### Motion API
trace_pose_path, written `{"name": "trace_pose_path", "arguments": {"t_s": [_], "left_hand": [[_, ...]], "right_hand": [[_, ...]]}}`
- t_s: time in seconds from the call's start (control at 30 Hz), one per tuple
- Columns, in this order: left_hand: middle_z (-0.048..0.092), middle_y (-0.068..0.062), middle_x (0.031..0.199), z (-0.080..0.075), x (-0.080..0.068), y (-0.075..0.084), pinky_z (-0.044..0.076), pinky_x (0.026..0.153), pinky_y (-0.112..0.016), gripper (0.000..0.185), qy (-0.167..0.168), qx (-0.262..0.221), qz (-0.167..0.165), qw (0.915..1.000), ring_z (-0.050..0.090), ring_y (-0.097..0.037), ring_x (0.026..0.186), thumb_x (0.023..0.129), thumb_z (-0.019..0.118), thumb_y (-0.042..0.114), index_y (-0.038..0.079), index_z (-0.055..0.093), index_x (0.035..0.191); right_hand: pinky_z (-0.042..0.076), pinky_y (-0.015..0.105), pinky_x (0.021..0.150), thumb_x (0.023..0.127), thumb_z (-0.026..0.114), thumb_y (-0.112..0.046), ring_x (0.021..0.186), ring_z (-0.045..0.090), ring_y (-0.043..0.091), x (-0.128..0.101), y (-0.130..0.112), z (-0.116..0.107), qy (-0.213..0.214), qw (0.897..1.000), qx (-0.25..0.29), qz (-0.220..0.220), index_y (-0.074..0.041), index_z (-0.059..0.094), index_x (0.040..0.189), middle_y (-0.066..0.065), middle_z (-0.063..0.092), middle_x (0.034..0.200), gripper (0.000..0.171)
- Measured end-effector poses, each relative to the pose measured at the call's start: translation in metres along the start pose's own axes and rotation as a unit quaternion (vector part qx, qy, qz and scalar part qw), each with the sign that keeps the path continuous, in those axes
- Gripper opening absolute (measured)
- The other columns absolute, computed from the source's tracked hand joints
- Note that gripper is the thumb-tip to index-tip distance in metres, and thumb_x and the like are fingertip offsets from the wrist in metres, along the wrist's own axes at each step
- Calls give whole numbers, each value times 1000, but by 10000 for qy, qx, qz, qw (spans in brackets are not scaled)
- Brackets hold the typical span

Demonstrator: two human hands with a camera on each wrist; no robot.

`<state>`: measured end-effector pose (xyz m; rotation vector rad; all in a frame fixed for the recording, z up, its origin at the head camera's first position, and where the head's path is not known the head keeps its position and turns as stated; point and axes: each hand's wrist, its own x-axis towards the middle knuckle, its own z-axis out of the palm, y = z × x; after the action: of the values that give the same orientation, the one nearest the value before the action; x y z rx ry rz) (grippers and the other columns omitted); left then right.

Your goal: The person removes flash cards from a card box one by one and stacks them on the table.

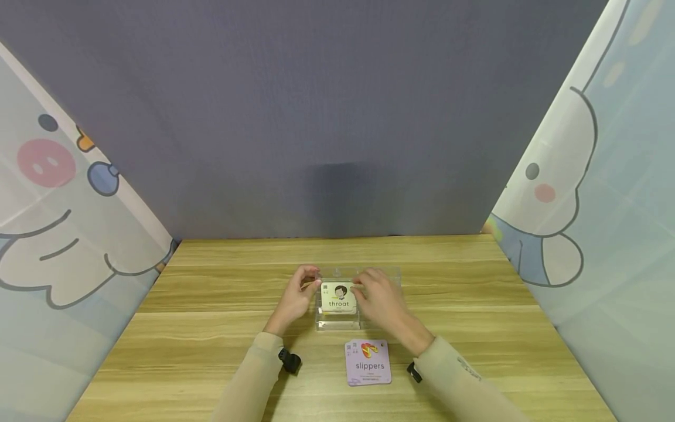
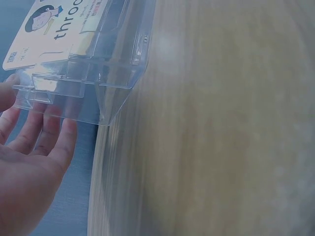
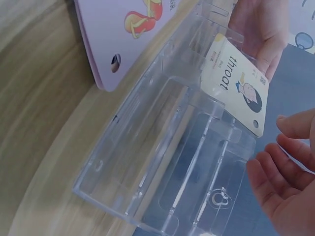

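A transparent plastic card holder (image 1: 338, 325) with two side-by-side sections stands on the table. Pale yellow cards (image 1: 338, 298) sit in its left section, the front one printed "throat" with a child's picture. My left hand (image 1: 293, 300) grips the holder's left side, thumb at the front and fingers behind, as the left wrist view shows. By the upper right corner of the throat card, my right hand (image 1: 381, 298) reaches over the holder. In the right wrist view its thumb and loosely bent fingers are parted, with nothing between them.
A stack of purple cards (image 1: 368, 363), the top one reading "slippers", lies on the wooden table (image 1: 221, 328) in front of the holder. Behind the table rises a dark grey panel (image 1: 337, 117). Cartoon-printed curtains (image 1: 622, 146) hang at both sides.
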<state>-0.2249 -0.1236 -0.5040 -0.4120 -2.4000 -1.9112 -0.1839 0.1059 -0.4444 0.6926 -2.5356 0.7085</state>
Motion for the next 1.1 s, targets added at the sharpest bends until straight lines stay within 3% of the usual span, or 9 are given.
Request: {"name": "trace_pose_path", "arguments": {"t_s": [0.3,0.63,1.1], "left_hand": [[55,-28,125,-2,-9,32,49,100,-50,25,-141,-27,55,9999,55,-38,116,102,54,-3,-4,50,128],[56,-27,125,-1,-9,30,49,99,-48,25,-100,-10,37,9999,55,-37,116,103,54,-3,-4,51,128],[54,-31,127,-1,-9,30,46,102,-53,25,-119,-49,8,9999,54,-40,117,103,52,-4,-4,50,128]], "right_hand": [[56,34,86,87,80,-11,96,64,21,3,0,6,-185,9998,-82,6,-4,73,104,5,69,101,19],[56,28,79,89,78,-9,95,61,18,3,0,12,-323,9990,-289,-112,-4,75,103,3,67,102,15],[56,31,84,87,81,-11,98,60,20,6,-3,16,-530,9983,-237,106,-2,73,105,4,65,103,22]]}}
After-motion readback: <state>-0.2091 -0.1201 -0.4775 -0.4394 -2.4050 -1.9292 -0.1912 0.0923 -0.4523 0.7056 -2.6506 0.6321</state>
